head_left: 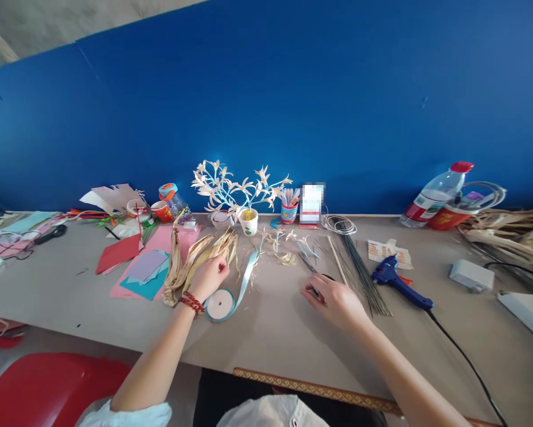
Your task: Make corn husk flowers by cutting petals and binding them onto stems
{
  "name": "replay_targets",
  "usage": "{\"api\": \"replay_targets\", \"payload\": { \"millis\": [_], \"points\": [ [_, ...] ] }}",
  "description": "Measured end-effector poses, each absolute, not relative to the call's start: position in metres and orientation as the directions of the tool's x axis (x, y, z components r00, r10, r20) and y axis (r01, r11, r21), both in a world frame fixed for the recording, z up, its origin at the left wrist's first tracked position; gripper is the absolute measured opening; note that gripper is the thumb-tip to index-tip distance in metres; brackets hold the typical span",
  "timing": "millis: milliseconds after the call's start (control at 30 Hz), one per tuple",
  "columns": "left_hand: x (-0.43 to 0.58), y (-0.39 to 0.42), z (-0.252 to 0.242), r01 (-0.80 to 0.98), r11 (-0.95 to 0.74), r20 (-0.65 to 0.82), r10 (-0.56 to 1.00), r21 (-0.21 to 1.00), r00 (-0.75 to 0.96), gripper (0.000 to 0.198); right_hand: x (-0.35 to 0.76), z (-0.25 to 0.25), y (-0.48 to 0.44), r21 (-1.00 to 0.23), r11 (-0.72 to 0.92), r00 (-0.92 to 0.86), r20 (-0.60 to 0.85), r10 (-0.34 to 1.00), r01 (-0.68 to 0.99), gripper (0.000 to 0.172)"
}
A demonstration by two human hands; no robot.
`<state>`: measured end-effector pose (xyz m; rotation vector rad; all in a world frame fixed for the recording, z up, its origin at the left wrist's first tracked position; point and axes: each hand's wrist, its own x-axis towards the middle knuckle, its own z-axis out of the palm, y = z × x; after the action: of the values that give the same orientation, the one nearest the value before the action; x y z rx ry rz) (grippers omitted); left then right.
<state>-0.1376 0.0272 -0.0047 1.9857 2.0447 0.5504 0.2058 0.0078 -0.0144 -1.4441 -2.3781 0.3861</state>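
Dried tan corn husks (190, 261) lie on the grey counter (270, 338), just left of a pale blue ribbon roll (219, 303) | left hand (209, 276): fingers curled, pinching the husk tips | right hand (335, 302): fingers folded over the handles of small metal scissors (310, 268), blades pointing away | blue glue gun (393, 279) near, to the right

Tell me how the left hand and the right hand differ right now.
The left hand wears a red bead bracelet; the right hand has a bare wrist. The left hand grips dried husk strips; the right hand rests on scissors. Both lie low over the table.
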Motion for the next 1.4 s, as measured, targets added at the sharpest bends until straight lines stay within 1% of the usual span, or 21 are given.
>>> {"api": "replay_targets", "payload": {
  "millis": [33, 100, 167, 200, 267, 300, 333, 433, 500, 600, 667, 767, 833, 900, 967, 1067, 1133, 1267, 1333, 1400],
  "points": [
    [-0.14, 0.025, 0.0, 0.885, -0.003, 0.089, 0.995, 0.466, -0.043, 0.017, 0.205, -0.013, 0.008, -0.413, 0.45, -0.432, 0.144, 0.891, 0.792, 0.024],
    [-0.139, 0.018, 0.007, 0.782, -0.028, 0.066, 0.998, 0.623, -0.017, 0.024, 0.202, -0.009, 0.007, -0.486, 0.438, -0.421, 0.151, 0.894, 0.756, 0.022],
    [-0.13, 0.009, 0.012, 0.521, -0.058, 0.027, 0.997, 0.852, 0.066, 0.026, 0.195, -0.004, 0.006, -0.63, 0.396, -0.41, 0.133, 0.903, 0.668, 0.02],
    [-0.122, 0.005, 0.013, 0.4, -0.064, 0.009, 0.991, 0.914, 0.137, 0.026, 0.19, -0.002, 0.006, -0.724, 0.356, -0.41, 0.11, 0.905, 0.591, 0.021],
    [-0.1, -0.001, 0.012, 0.277, -0.072, -0.004, 0.965, 0.958, 0.262, 0.024, 0.177, 0.003, 0.006, -0.915, 0.21, -0.437, 0.042, 0.899, 0.346, 0.027],
    [-0.088, -0.004, 0.011, 0.262, -0.069, -0.02, 0.947, 0.963, 0.322, 0.023, 0.17, 0.004, 0.006, -0.969, 0.124, -0.442, 0.019, 0.897, 0.212, 0.03],
    [-0.077, -0.005, 0.01, 0.261, -0.086, -0.018, 0.929, 0.961, 0.369, 0.021, 0.163, 0.005, 0.008, -0.993, 0.06, -0.449, 0.009, 0.894, 0.1, 0.034],
    [-0.046, -0.002, 0.005, 0.282, -0.188, 0.042, 0.89, 0.941, 0.454, 0.016, 0.151, 0.004, 0.013, -0.991, -0.047, -0.439, 0.012, 0.899, -0.123, 0.034],
    [-0.032, 0.004, 0.004, 0.276, -0.233, 0.092, 0.892, 0.933, 0.442, 0.016, 0.151, 0.0, 0.017, -0.976, -0.073, -0.371, 0.009, 0.929, -0.206, 0.033],
    [-0.018, 0.011, 0.003, 0.278, -0.242, 0.13, 0.921, 0.93, 0.366, 0.017, 0.156, -0.009, 0.021, -0.954, -0.09, -0.266, -0.011, 0.964, -0.286, 0.033],
    [-0.012, 0.014, 0.002, 0.314, -0.287, 0.181, 0.928, 0.905, 0.325, 0.015, 0.161, -0.015, 0.024, -0.937, -0.106, -0.242, -0.024, 0.97, -0.332, 0.033],
    [-0.007, 0.014, -0.001, 0.38, -0.377, 0.281, 0.916, 0.844, 0.285, 0.014, 0.165, -0.019, 0.026, -0.919, -0.133, -0.24, -0.044, 0.97, -0.37, 0.032],
    [-0.006, 0.013, -0.002, 0.408, -0.39, 0.302, 0.916, 0.826, 0.263, 0.018, 0.167, -0.018, 0.026, -0.918, -0.121, -0.21, -0.043, 0.977, -0.377, 0.031],
    [-0.007, 0.012, -0.003, 0.415, -0.358, 0.282, 0.93, 0.836, 0.234, 0.021, 0.168, -0.018, 0.026, -0.927, -0.075, -0.159, -0.017, 0.987, -0.367, 0.03],
    [-0.009, 0.01, -0.004, 0.38, -0.303, 0.238, 0.948, 0.874, 0.21, 0.025, 0.167, -0.017, 0.025, -0.936, -0.035, -0.126, 0.01, 0.992, -0.351, 0.03],
    [-0.011, 0.007, -0.006, 0.311, -0.242, 0.18, 0.96, 0.919, 0.214, 0.029, 0.165, -0.018, 0.022, -0.939, -0.022, -0.129, 0.024, 0.991, -0.343, 0.029],
    [-0.012, 0.005, -0.007, 0.311, -0.241, 0.183, 0.961, 0.919, 0.206, 0.031, 0.163, -0.019, 0.02, -0.943, 0.0, -0.136, 0.048, 0.99, -0.332, 0.028],
    [-0.011, 0.001, -0.008, 0.368, -0.268, 0.214, 0.96, 0.89, 0.181, 0.04, 0.162, -0.019, 0.015, -0.949, 0.09, -0.114, 0.13, 0.985, -0.302, 0.024],
    [-0.01, 0.0, -0.007, 0.4, -0.343, 0.281, 0.937, 0.85, 0.206, 0.036, 0.161, -0.02, 0.014, -0.95, 0.098, -0.12, 0.139, 0.983, -0.296, 0.022],
    [-0.008, -0.001, -0.005, 0.454, -0.456, 0.389, 0.89, 0.766, 0.239, 0.022, 0.161, -0.02, 0.013, -0.953, 0.087, -0.14, 0.132, 0.981, -0.291, 0.021]
  ]
}}
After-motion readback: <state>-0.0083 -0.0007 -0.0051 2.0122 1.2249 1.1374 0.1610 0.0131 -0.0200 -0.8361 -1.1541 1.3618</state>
